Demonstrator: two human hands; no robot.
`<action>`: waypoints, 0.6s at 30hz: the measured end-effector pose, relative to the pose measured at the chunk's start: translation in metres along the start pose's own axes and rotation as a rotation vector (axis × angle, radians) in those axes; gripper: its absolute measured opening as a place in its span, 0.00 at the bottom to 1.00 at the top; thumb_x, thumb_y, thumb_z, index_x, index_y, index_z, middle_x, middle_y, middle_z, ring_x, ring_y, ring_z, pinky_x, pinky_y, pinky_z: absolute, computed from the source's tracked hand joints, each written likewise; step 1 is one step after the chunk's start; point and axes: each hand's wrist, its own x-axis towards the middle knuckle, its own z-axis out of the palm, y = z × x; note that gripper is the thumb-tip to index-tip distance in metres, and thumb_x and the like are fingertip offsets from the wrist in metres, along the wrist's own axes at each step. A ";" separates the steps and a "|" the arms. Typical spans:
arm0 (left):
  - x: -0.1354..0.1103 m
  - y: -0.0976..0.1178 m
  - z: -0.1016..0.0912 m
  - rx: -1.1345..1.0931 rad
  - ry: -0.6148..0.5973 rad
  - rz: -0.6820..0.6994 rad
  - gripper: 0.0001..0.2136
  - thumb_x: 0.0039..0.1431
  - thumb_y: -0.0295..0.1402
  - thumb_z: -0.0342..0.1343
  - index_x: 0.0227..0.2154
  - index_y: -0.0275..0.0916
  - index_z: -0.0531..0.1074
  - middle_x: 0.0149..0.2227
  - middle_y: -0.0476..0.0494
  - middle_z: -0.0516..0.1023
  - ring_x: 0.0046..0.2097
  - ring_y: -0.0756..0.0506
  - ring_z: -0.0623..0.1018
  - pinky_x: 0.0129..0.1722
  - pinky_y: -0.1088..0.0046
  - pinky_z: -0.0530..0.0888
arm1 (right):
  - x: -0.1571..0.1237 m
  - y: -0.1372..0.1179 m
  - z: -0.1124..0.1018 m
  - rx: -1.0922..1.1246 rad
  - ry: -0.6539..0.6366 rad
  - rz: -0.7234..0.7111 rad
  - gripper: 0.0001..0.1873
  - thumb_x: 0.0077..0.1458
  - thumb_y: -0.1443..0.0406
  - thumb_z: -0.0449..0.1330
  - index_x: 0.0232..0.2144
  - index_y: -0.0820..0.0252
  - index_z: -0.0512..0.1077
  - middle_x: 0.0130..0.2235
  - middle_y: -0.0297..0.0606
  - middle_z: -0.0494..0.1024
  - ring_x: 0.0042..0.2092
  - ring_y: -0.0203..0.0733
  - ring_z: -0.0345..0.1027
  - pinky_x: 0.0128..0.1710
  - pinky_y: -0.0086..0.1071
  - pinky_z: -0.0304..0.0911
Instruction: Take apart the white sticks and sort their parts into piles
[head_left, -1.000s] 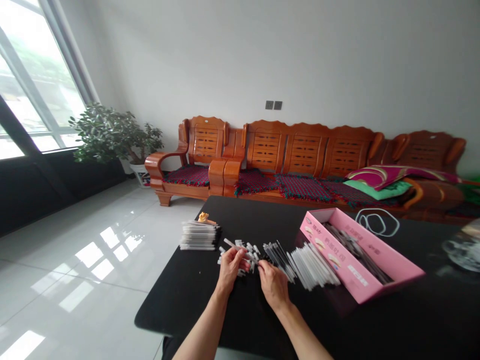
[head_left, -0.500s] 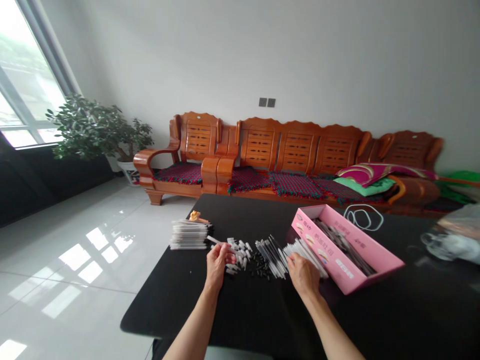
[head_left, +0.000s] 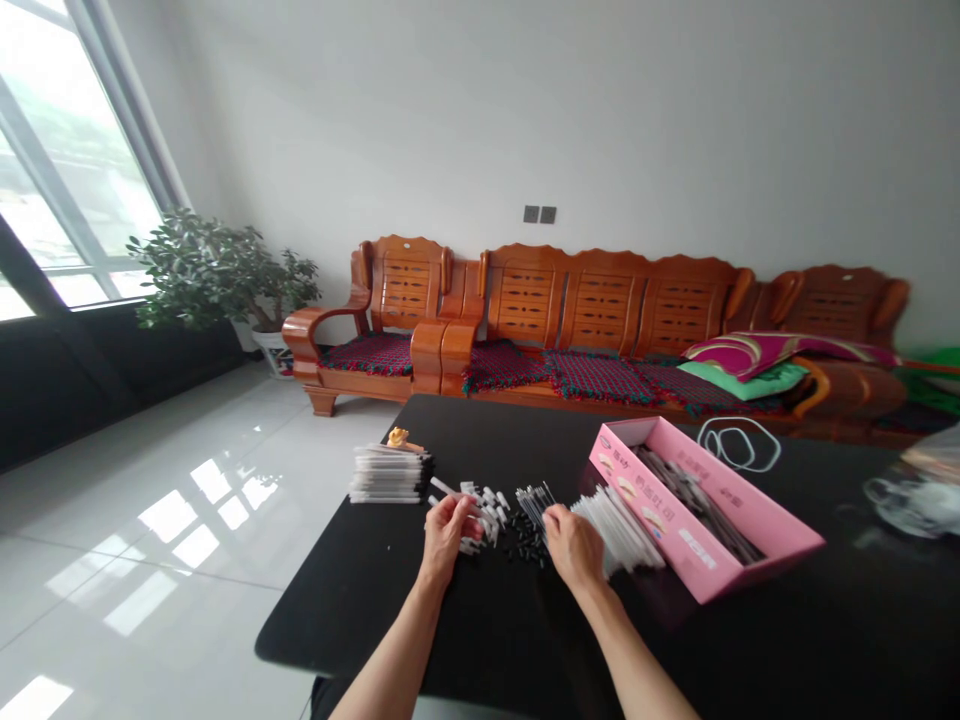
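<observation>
My left hand (head_left: 448,540) pinches a white pen barrel (head_left: 442,487) that points up and to the left. Small white pen caps (head_left: 491,512) lie scattered just beside its fingertips. My right hand (head_left: 576,548) is closed over the right side of a row of dark-tipped pen refills (head_left: 531,502), its fingers pinching at one of them. Small black plugs (head_left: 527,543) are spread between the two hands. Right of my right hand lies a pile of translucent white tubes (head_left: 619,535), partly covered by that hand.
A stack of white pens (head_left: 386,474) lies at the left with a small orange figure (head_left: 398,438) behind it. A pink box (head_left: 697,545) holding dark sticks stands at the right. White loops (head_left: 739,445) and a plastic bag (head_left: 919,495) lie farther right on the black table (head_left: 480,650).
My right hand has moved left from the white tubes to the refills. My left hand still holds the pen barrel by the caps. The view has shifted slightly.
</observation>
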 end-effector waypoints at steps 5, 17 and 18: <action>-0.004 0.007 0.013 -0.037 -0.088 -0.054 0.18 0.49 0.45 0.61 0.36 0.34 0.71 0.26 0.45 0.77 0.21 0.49 0.75 0.21 0.75 0.71 | -0.008 -0.036 -0.004 0.440 -0.117 -0.236 0.20 0.61 0.58 0.44 0.37 0.59 0.74 0.27 0.37 0.77 0.29 0.38 0.71 0.30 0.28 0.59; -0.001 0.030 0.017 -0.120 -0.036 -0.086 0.21 0.48 0.47 0.61 0.36 0.32 0.76 0.28 0.44 0.76 0.19 0.56 0.67 0.17 0.82 0.60 | -0.026 -0.033 0.003 1.111 -0.569 0.053 0.21 0.52 0.50 0.55 0.30 0.65 0.70 0.24 0.37 0.76 0.19 0.33 0.65 0.16 0.25 0.60; -0.001 0.032 0.019 -0.117 -0.070 -0.102 0.20 0.48 0.46 0.61 0.35 0.32 0.77 0.26 0.45 0.76 0.19 0.56 0.67 0.18 0.82 0.60 | -0.026 -0.034 0.002 1.203 -0.609 0.074 0.23 0.51 0.49 0.55 0.31 0.65 0.70 0.25 0.38 0.76 0.19 0.33 0.66 0.17 0.25 0.61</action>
